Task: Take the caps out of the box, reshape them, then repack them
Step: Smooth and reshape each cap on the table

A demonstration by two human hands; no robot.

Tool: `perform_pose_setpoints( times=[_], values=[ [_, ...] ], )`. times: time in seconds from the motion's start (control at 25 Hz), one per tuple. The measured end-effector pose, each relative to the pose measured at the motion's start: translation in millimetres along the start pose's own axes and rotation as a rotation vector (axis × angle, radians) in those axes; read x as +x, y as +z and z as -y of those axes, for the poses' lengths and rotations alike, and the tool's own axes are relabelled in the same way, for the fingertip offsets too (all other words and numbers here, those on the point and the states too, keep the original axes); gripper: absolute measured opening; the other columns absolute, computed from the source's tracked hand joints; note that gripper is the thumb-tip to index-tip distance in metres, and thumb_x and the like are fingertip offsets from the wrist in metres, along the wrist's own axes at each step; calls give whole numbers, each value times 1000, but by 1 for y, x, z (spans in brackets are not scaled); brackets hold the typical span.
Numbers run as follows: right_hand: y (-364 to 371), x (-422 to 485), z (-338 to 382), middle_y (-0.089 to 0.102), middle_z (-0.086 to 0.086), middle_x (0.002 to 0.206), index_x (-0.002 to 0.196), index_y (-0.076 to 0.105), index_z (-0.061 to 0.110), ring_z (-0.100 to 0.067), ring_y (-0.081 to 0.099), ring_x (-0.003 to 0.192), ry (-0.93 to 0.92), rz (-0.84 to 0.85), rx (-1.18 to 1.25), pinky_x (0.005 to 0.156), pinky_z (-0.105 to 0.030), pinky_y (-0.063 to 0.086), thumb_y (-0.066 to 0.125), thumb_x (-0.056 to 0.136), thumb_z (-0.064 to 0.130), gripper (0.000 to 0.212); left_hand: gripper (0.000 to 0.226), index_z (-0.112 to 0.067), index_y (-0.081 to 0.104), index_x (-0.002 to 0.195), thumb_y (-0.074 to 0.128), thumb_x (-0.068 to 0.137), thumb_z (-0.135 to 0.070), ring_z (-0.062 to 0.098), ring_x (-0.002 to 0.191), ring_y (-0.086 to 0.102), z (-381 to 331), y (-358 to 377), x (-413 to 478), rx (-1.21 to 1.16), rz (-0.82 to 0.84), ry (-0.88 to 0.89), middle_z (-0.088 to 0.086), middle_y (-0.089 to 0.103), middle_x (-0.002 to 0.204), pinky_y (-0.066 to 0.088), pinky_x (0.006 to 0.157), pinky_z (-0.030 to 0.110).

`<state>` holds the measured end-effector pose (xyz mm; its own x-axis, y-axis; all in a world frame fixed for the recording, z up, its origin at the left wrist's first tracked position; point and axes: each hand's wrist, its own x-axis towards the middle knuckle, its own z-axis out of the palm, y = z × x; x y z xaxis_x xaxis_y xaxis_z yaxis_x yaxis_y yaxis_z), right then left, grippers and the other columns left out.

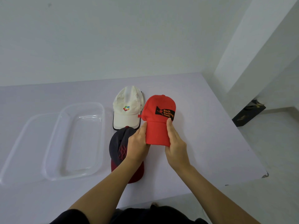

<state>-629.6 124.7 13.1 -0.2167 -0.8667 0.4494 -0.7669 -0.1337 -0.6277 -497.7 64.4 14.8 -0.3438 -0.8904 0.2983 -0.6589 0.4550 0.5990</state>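
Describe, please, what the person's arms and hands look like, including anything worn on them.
The left forearm and right forearm are bare as far up as the view shows, with no sleeves over them. The left hand and right hand wear no gloves, and no ring, watch or bracelet shows. A black garment lies at the bottom edge; whether it includes a sleeve cannot be told.

So the box (102, 126) sits left on the tabletop (202, 126), its lid (24, 143) just left of it, edges overlapping. Right of the box is the far cap (127, 109), with the near cap (118, 143) directly in front, touching its brim. Further right, the held cap (157, 120) is between both hands, left hand (137, 143) over the near cap, right hand (174, 143) on the other side.
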Motion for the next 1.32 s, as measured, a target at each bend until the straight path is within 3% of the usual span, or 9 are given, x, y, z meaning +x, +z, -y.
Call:
perform_pose_setpoints(
  times=[0.24,0.48,0.6,0.72,0.84,1.0,1.12,1.24,1.32],
  values=[
    [-17,13,-18,36,-12,150,145,29,7,-27,44,132,23,171,-96,104,-35,41,50,80,12,69,56,5,40,139,52,85,5,39,99,64,10,-3,-7,-39,-8,-64,22,63,121,53,75,41],
    [-15,9,-28,54,-24,132,143,32,1,-41,62,106,63,176,-241,79,-48,55,57,85,-3,64,73,-7,26,148,38,83,-40,30,132,44,1,-4,-6,-73,65,-131,13,40,149,43,100,41],
    [-16,10,-23,65,-22,114,142,36,4,-39,66,91,104,146,-182,76,-43,56,55,87,3,58,67,-8,30,147,41,84,-29,31,125,52,-1,3,-8,-116,56,-152,13,48,143,48,96,43],
    [-9,11,-3,70,-13,101,139,44,12,-26,65,79,264,84,61,78,-37,56,45,86,15,53,57,-14,38,143,42,87,-14,31,96,64,-13,8,-12,-334,-17,-294,14,66,112,52,84,45],
    [-3,8,7,72,-12,94,135,48,10,-20,62,73,335,-6,164,77,-40,56,49,88,-1,49,57,-14,44,140,38,84,-13,32,89,64,-23,8,-9,-484,-33,-368,17,68,102,52,82,43],
    [-19,12,-15,59,-15,128,148,24,20,-34,62,104,183,193,-45,88,-42,52,49,89,2,67,60,-12,39,143,40,83,-16,29,109,60,6,0,-2,-173,113,-203,12,62,124,47,92,35],
    [-24,6,-34,42,-17,146,148,11,29,-37,54,120,64,271,-166,91,-48,52,52,86,-4,81,71,-9,27,148,45,81,6,22,124,49,19,-14,5,-99,309,-83,6,50,139,31,94,14],
    [-24,-5,-38,39,-20,147,149,13,28,-38,52,123,-35,253,-212,89,-50,54,51,88,4,76,70,-8,28,147,41,81,10,8,130,37,20,-24,26,-411,132,-324,-3,39,144,25,102,10],
    [-21,-10,-34,37,-19,148,149,12,31,-36,49,127,-104,252,-215,90,-48,54,40,91,18,65,66,-10,27,148,47,85,-17,18,142,30,22,-33,44,-732,135,-458,3,30,154,24,117,33]
  ],
)
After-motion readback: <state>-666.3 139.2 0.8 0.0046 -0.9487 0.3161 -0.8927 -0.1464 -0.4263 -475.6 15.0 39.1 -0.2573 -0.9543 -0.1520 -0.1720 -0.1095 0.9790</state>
